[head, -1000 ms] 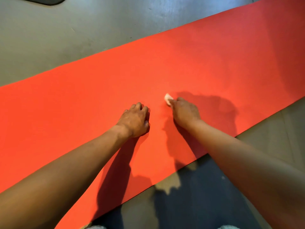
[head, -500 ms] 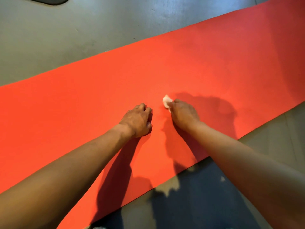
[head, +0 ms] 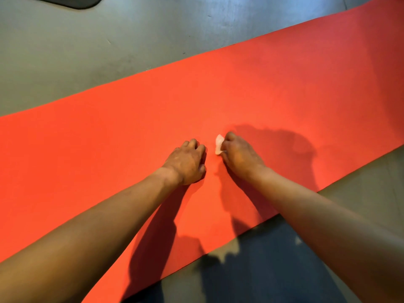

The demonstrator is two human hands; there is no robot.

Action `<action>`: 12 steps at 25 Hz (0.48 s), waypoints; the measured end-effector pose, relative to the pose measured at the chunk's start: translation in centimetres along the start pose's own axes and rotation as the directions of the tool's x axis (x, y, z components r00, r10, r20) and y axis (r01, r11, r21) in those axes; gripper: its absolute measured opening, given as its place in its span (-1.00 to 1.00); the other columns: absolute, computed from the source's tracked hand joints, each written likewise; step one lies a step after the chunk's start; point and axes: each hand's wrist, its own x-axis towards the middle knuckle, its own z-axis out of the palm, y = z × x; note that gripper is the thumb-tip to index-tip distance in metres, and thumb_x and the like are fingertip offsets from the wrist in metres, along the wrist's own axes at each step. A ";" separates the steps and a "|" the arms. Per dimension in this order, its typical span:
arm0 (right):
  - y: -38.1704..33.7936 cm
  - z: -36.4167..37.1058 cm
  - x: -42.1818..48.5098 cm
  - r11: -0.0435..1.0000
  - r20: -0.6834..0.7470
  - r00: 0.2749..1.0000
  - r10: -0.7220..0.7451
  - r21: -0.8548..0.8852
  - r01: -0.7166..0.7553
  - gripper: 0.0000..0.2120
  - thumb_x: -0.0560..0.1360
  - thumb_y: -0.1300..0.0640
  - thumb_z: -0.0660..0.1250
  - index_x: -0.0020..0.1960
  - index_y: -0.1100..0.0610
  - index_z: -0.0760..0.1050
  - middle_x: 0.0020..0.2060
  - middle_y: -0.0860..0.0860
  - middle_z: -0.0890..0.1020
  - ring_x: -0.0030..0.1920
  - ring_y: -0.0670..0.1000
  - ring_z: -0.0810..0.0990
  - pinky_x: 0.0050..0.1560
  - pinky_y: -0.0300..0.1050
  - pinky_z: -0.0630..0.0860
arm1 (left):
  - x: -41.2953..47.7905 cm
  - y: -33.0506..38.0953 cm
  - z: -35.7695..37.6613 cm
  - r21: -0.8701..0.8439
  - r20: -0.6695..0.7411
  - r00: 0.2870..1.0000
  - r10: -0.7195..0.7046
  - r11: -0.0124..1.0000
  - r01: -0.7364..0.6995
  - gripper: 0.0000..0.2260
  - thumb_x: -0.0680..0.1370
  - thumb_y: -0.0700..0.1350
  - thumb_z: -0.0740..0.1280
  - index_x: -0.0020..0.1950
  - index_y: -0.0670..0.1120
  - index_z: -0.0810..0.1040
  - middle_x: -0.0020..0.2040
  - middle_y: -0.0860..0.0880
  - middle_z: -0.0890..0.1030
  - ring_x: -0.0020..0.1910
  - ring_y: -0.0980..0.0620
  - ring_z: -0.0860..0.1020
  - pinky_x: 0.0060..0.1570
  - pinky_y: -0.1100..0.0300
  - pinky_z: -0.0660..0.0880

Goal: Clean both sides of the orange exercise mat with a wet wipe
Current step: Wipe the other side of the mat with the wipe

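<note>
The right hand [head: 239,155], grip pinching the wipe [head: 219,144], drags it slightly back toward six o'clock mid-mat [head: 109,138]. The left hand [head: 187,162], clenched empty, braces at nine o'clock. Spot-scrubbing; top side looks unfinished.

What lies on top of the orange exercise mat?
On the orange mat rest the left hand, fingers curled, and the right hand gripping a crumpled white wet wipe. That hand covers most of the wipe.

Head camera looks steeply down (close) over the orange mat [head: 131,132].
</note>
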 end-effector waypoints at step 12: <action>-3.7 1.9 4.5 0.980 0.033 0.979 -0.200 0.006 0.200 -0.87 0.50 0.26 0.30 -0.10 0.18 0.63 -0.12 0.09 0.55 -0.09 0.21 0.56 -0.12 0.04 0.49 | 3.2 -5.7 -2.7 -0.067 -0.088 0.957 -0.276 0.960 0.271 -0.52 0.52 0.05 0.35 0.36 -0.12 0.39 0.43 -0.18 0.32 0.44 -0.23 0.26 0.33 -0.17 0.37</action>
